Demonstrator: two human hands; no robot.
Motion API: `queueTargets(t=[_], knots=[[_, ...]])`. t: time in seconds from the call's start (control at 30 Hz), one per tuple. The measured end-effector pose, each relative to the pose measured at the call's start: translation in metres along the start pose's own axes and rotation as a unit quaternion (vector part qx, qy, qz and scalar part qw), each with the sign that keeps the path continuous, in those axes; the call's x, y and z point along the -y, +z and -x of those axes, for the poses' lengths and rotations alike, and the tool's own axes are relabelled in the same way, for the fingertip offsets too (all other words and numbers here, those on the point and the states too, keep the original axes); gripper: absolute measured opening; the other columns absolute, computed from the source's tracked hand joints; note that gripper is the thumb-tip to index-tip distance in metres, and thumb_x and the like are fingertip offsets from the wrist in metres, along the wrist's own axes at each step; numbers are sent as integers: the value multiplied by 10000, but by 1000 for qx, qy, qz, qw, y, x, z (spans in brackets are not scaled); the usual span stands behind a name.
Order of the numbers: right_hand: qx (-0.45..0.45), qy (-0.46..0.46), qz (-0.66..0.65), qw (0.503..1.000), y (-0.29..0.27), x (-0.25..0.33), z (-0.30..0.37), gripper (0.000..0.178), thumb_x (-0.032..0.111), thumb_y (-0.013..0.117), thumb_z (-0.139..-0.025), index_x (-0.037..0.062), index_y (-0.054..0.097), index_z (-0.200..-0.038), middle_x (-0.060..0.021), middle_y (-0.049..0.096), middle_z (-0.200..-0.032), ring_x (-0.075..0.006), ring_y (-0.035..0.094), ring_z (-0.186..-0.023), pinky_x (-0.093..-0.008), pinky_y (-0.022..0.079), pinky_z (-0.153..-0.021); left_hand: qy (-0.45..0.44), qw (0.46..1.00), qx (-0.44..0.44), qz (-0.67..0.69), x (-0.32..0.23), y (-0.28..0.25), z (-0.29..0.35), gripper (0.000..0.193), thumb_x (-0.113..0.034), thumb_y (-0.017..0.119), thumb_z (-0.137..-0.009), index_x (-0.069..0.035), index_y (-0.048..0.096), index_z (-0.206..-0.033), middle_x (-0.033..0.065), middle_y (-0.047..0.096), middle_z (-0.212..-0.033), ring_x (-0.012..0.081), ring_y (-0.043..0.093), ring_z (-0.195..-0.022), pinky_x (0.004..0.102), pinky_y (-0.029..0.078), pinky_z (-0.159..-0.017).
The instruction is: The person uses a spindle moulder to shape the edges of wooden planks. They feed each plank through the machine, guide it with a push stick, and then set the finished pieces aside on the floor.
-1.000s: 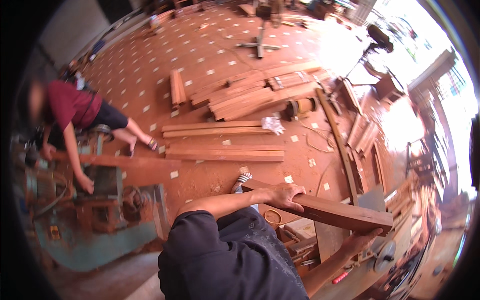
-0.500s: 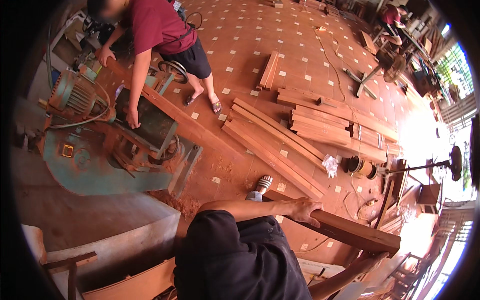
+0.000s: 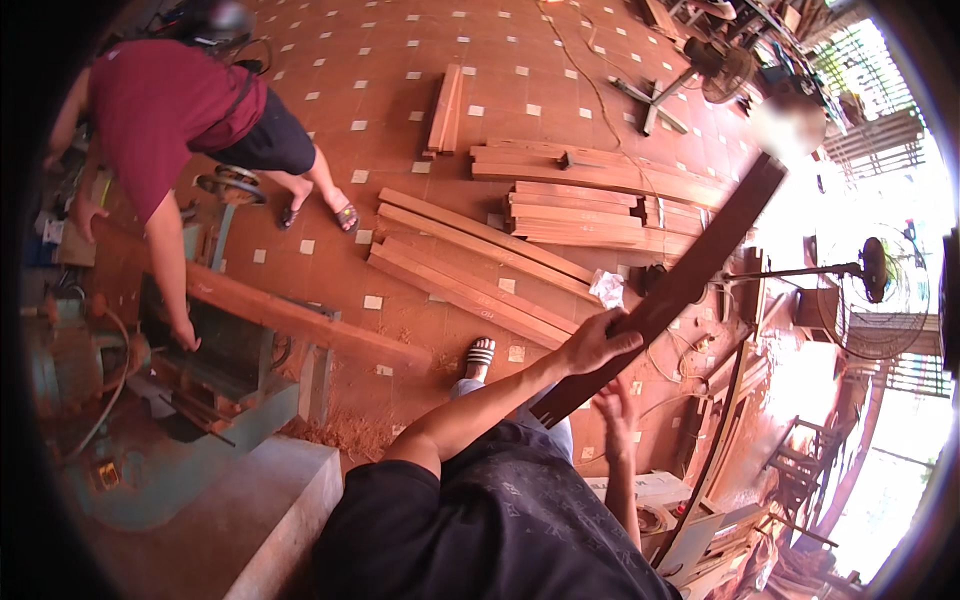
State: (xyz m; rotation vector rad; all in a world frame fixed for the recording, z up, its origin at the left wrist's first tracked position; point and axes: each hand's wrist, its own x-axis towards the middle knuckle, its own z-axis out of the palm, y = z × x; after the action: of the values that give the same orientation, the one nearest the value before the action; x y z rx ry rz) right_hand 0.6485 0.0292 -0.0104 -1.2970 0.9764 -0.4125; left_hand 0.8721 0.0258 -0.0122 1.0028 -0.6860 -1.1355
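Observation:
A long dark reddish wooden beam (image 3: 690, 270) slants up from my lap toward the far right. My left hand (image 3: 597, 345) is closed round it near its lower end, with the thumb over the top. Just below the beam, my right hand (image 3: 617, 412) is raised with its fingers apart and holds nothing; whether a fingertip brushes the wood I cannot tell. At the left, a person in a maroon shirt (image 3: 170, 120) leans over a green woodworking machine (image 3: 240, 390) with another wooden plank (image 3: 300, 315) lying across it.
Several planks (image 3: 480, 290) lie on the tiled floor ahead, with more stacked planks (image 3: 580, 215) behind. Standing fans (image 3: 873, 268) are at the right, near wooden chairs (image 3: 800, 455). A cord (image 3: 590, 80) runs over the floor. A pale ledge (image 3: 290, 500) is at my left.
The beam has swung from pointing right to slanting up and away. My right hand has left its far end and come near my left hand. My view has shifted right.

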Motion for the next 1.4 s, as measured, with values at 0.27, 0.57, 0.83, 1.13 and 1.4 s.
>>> queueTargets(t=[0.27,0.57,0.83,1.13,1.4], knots=[[-42,51,220,973,49,48,-60,550,420,801,-947,-15,671,-1256,-188,768,-1049,-289,750,-972,-416,578,-859,8,974,-217,58,17,-36,-79,602,-494,700,-1040,57,675,-1279,115,726,-1160,177,639,-1094,340,501,-1000],[114,140,429,885,46,69,-231,773,697,639,-962,-64,735,-1061,-260,754,-857,-368,754,-829,-476,564,-772,-172,884,-427,-85,139,-135,-186,746,-583,723,-971,101,682,-1264,256,740,-1193,351,704,-1159,406,534,-1006],[204,245,340,885,71,3,-419,825,737,705,-913,-84,785,-877,-144,736,-741,-173,693,-690,-378,549,-636,-185,898,-400,3,170,-233,-228,607,-510,610,-1075,-6,577,-1413,143,729,-1130,224,663,-1061,365,530,-961],[180,128,371,902,239,-156,-635,881,766,724,-852,-99,774,-1013,-293,773,-966,-394,770,-981,-481,584,-842,-444,742,-401,-302,259,-196,-29,492,-439,519,-1095,17,700,-1139,277,698,-1016,426,687,-956,509,532,-819],[81,34,492,866,395,-281,-740,665,366,800,-855,-69,524,-1275,-290,630,-1244,-435,623,-1217,-496,522,-1042,-418,687,-543,-241,264,-146,-9,263,-219,724,-982,27,696,-1070,254,699,-969,412,708,-947,474,568,-802]])
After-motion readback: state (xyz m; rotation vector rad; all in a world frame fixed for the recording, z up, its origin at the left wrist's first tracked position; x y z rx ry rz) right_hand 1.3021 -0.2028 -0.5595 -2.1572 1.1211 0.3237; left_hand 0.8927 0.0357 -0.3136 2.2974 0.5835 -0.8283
